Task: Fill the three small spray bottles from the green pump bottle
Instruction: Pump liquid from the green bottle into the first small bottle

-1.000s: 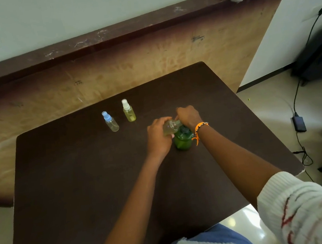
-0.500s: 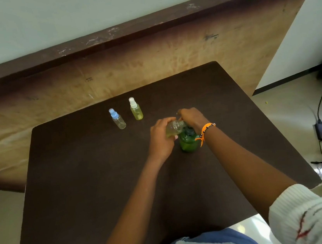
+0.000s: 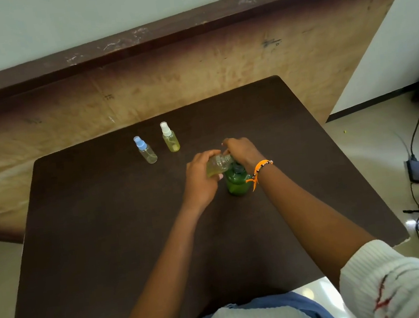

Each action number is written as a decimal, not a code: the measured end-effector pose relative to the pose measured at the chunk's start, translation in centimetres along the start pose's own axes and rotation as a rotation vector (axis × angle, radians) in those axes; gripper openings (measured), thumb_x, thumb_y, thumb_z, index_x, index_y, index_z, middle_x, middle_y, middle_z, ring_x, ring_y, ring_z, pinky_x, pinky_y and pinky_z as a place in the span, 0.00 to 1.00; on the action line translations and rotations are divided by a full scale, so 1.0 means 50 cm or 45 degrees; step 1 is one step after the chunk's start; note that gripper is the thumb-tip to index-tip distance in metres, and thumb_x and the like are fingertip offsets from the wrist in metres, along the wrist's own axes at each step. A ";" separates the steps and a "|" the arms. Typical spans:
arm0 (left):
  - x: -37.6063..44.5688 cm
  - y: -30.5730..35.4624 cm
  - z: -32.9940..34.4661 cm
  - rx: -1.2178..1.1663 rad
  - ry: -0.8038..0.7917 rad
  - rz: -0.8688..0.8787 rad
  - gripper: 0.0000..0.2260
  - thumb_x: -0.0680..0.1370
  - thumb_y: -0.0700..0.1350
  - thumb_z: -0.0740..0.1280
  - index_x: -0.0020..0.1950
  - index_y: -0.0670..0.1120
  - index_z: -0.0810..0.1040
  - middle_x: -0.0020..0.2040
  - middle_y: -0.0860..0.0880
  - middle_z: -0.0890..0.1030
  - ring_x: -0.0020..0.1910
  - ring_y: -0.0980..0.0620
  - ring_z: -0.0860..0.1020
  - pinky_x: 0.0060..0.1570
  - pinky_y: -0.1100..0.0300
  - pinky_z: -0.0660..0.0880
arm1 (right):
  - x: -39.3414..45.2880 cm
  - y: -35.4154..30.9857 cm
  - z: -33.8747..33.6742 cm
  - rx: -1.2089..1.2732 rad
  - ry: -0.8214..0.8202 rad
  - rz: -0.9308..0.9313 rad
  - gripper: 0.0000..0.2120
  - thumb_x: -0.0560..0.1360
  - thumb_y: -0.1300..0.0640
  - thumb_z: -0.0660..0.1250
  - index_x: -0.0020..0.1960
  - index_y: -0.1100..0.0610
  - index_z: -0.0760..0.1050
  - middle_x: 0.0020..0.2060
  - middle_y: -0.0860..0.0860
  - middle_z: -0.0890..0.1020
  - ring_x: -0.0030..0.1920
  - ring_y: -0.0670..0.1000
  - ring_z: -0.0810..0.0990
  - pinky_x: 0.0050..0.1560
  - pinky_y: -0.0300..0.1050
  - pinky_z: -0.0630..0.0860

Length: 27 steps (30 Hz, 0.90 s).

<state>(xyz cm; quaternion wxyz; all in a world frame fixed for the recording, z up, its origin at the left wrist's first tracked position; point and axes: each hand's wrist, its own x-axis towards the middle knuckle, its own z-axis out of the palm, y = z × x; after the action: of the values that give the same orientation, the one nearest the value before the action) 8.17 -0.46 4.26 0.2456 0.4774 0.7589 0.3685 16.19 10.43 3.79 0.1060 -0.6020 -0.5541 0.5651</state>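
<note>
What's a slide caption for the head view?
Left hand tilts a small bottle at the green pump bottle; right hand on top.

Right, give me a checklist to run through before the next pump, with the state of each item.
1. Small clear bottle gripped by the left hand: ok, tilted toward the pump.
2. Right hand on top of the green plastic pump bottle: ok.
3. Green pump bottle standing on the dark brown table: ok.
4. Nozzle lined up with the held bottle's mouth: cannot tell, the hands cover it.
5. Blue-capped spray bottle and white-capped spray bottle upright, capped, apart from the hands: ok.
6. Held bottle has room left: ok, yellowish liquid fills only part.
</note>
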 end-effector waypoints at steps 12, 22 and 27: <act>-0.004 0.007 0.001 0.000 0.037 -0.009 0.22 0.65 0.33 0.73 0.58 0.45 0.77 0.55 0.47 0.78 0.55 0.46 0.75 0.58 0.56 0.70 | -0.005 -0.001 0.004 -0.091 0.112 -0.031 0.22 0.75 0.49 0.59 0.60 0.62 0.79 0.60 0.60 0.80 0.58 0.61 0.78 0.55 0.49 0.73; -0.005 0.002 0.010 0.017 0.051 -0.029 0.22 0.66 0.34 0.73 0.59 0.45 0.77 0.56 0.48 0.78 0.57 0.46 0.75 0.57 0.60 0.67 | -0.007 0.001 0.005 -0.185 0.217 -0.099 0.18 0.75 0.50 0.59 0.54 0.59 0.81 0.56 0.58 0.82 0.55 0.62 0.79 0.51 0.49 0.71; -0.005 0.001 0.015 0.012 0.050 -0.031 0.23 0.66 0.34 0.73 0.59 0.46 0.77 0.56 0.48 0.78 0.57 0.46 0.74 0.59 0.55 0.70 | -0.004 0.006 0.001 -0.192 0.231 -0.126 0.17 0.77 0.51 0.59 0.49 0.60 0.82 0.53 0.58 0.83 0.52 0.61 0.79 0.51 0.49 0.72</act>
<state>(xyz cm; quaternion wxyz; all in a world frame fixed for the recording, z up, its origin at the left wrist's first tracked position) 8.83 -0.45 3.86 0.2329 0.4618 0.7712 0.3712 16.36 10.12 3.63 0.1380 -0.6289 -0.6121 0.4592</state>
